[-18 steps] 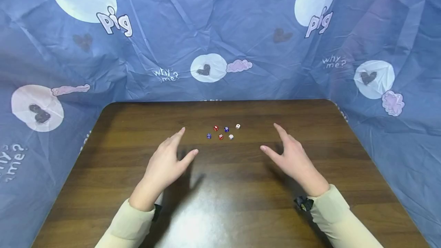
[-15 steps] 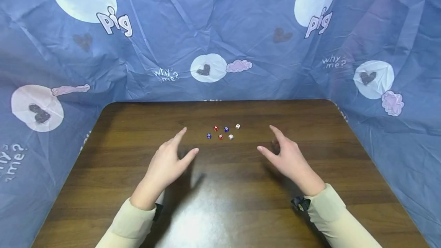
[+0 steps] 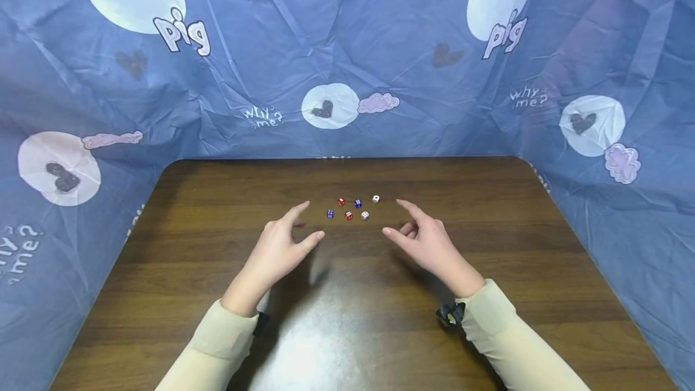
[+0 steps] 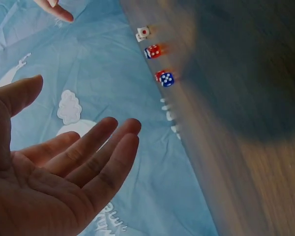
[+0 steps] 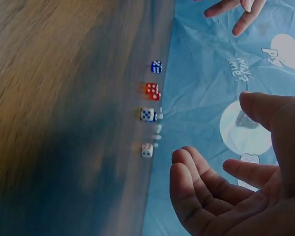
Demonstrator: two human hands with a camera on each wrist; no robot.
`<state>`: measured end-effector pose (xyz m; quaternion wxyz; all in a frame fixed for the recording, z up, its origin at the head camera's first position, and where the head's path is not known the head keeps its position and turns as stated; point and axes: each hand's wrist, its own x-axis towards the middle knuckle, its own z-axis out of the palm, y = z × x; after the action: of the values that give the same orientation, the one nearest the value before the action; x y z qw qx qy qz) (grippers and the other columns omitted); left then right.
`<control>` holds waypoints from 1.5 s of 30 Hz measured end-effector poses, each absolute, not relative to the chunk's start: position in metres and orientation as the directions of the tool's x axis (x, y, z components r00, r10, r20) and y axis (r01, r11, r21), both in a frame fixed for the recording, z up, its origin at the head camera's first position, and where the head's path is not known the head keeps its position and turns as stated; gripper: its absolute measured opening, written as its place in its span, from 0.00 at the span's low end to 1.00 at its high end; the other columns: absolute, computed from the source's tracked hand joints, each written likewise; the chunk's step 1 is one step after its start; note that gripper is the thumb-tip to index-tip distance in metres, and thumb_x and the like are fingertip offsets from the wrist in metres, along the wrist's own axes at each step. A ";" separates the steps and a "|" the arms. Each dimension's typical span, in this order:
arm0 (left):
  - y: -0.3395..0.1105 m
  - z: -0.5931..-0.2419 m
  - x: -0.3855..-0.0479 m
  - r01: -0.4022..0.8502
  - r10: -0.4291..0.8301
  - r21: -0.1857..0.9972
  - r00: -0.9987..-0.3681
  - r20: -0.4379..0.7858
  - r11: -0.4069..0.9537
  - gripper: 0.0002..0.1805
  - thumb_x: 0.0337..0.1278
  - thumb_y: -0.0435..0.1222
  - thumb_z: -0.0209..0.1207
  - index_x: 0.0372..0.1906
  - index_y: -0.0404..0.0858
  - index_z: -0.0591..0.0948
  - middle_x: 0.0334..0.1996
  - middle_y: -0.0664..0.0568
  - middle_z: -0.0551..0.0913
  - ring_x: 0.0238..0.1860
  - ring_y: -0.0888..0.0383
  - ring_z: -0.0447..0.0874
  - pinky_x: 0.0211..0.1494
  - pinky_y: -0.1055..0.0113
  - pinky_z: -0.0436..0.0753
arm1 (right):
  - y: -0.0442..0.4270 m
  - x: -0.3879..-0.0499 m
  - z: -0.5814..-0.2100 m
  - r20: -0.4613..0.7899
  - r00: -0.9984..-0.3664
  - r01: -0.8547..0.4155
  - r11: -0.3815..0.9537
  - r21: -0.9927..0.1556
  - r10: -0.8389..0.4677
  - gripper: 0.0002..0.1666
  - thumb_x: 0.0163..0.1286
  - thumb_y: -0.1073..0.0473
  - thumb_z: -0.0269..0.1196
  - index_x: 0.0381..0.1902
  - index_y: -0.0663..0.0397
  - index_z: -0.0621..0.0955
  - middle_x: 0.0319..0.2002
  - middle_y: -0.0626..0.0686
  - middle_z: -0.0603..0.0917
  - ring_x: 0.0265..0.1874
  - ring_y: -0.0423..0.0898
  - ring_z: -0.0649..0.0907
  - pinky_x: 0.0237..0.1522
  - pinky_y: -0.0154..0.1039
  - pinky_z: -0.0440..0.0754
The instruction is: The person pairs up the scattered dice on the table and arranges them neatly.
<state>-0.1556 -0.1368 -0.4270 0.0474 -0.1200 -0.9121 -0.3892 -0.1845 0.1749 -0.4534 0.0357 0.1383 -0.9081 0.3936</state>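
Note:
Several small dice lie in a loose cluster on the wooden table. The back row has a red die [image 3: 341,202], a blue die [image 3: 358,203] and a white die [image 3: 376,199]. In front of them are another blue die [image 3: 330,213], red die [image 3: 349,216] and white die [image 3: 365,215]. To the left of the cluster is my left hand [image 3: 277,250], thumb and fingers spread apart and holding nothing. My right hand [image 3: 434,247] hovers on the other side, its palm also without anything in it. Neither hand touches a die. Loosely bent fingers [image 5: 187,196] show in the right wrist view.
The brown table [image 3: 347,294] has rounded far corners and a glossy glare near its front. A blue printed cloth [image 3: 423,119] hangs behind it and along both sides. A black strapped device [image 3: 450,315] is on the right wrist.
Both hands have moved inward toward the dice, the right hand farther than the left. The dice stay where they were on the table.

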 end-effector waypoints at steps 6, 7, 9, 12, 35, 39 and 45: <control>-0.133 -0.431 -0.164 0.243 0.182 0.742 -0.969 0.164 0.625 0.38 0.62 0.45 0.70 0.72 0.36 0.71 0.48 0.36 0.86 0.44 0.43 0.88 0.50 0.47 0.84 | 0.165 -0.191 -0.456 0.162 -0.960 -0.273 0.631 -0.726 -0.229 0.40 0.66 0.44 0.72 0.71 0.52 0.73 0.27 0.45 0.84 0.25 0.40 0.83 0.34 0.43 0.83; -0.133 -0.433 -0.165 0.244 0.185 0.745 -0.969 0.164 0.620 0.38 0.62 0.45 0.70 0.72 0.35 0.71 0.47 0.35 0.86 0.45 0.42 0.88 0.50 0.47 0.84 | 0.164 -0.191 -0.457 0.157 -0.961 -0.269 0.629 -0.729 -0.230 0.40 0.66 0.44 0.72 0.71 0.52 0.74 0.26 0.45 0.84 0.24 0.40 0.83 0.33 0.43 0.82; -0.132 -0.436 -0.168 0.243 0.184 0.751 -0.969 0.163 0.613 0.38 0.61 0.44 0.70 0.72 0.35 0.71 0.45 0.36 0.87 0.45 0.43 0.88 0.50 0.46 0.83 | 0.162 -0.192 -0.459 0.148 -0.962 -0.261 0.626 -0.735 -0.228 0.39 0.66 0.44 0.72 0.70 0.53 0.74 0.25 0.45 0.84 0.22 0.41 0.82 0.31 0.43 0.82; -0.131 -0.442 -0.171 0.238 0.181 0.757 -0.971 0.159 0.609 0.37 0.60 0.43 0.71 0.71 0.33 0.72 0.39 0.40 0.88 0.43 0.46 0.88 0.50 0.47 0.83 | 0.158 -0.194 -0.462 0.140 -0.965 -0.251 0.628 -0.737 -0.222 0.39 0.66 0.44 0.73 0.69 0.53 0.75 0.24 0.45 0.83 0.21 0.42 0.81 0.29 0.43 0.80; -0.121 -0.456 -0.208 0.075 0.177 0.788 -0.983 -0.044 0.611 0.34 0.59 0.37 0.73 0.68 0.31 0.74 0.24 0.46 0.85 0.17 0.50 0.84 0.24 0.62 0.84 | 0.128 -0.205 -0.464 0.119 -0.962 -0.250 0.612 -0.750 -0.247 0.36 0.64 0.48 0.75 0.66 0.56 0.79 0.22 0.44 0.83 0.22 0.42 0.81 0.28 0.41 0.79; -0.120 -0.460 -0.217 0.024 0.176 0.816 -0.980 -0.096 0.578 0.33 0.59 0.35 0.72 0.67 0.30 0.75 0.25 0.41 0.86 0.17 0.49 0.85 0.22 0.62 0.84 | 0.125 -0.205 -0.465 0.123 -0.958 -0.259 0.605 -0.753 -0.257 0.35 0.63 0.50 0.76 0.65 0.56 0.80 0.22 0.44 0.82 0.21 0.42 0.81 0.28 0.40 0.79; -0.120 -0.464 -0.228 -0.099 0.149 0.859 -0.969 -0.198 0.502 0.31 0.60 0.33 0.71 0.67 0.30 0.75 0.27 0.38 0.87 0.19 0.46 0.87 0.22 0.59 0.87 | 0.121 -0.203 -0.468 0.120 -0.957 -0.261 0.607 -0.751 -0.263 0.34 0.62 0.51 0.76 0.64 0.57 0.80 0.21 0.44 0.82 0.20 0.42 0.80 0.27 0.40 0.78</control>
<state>-0.2278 -0.1202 -0.4639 -0.1240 -0.0145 -0.8577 -0.4987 -0.2028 0.1211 -0.4675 -0.0014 0.1460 -0.8964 0.4185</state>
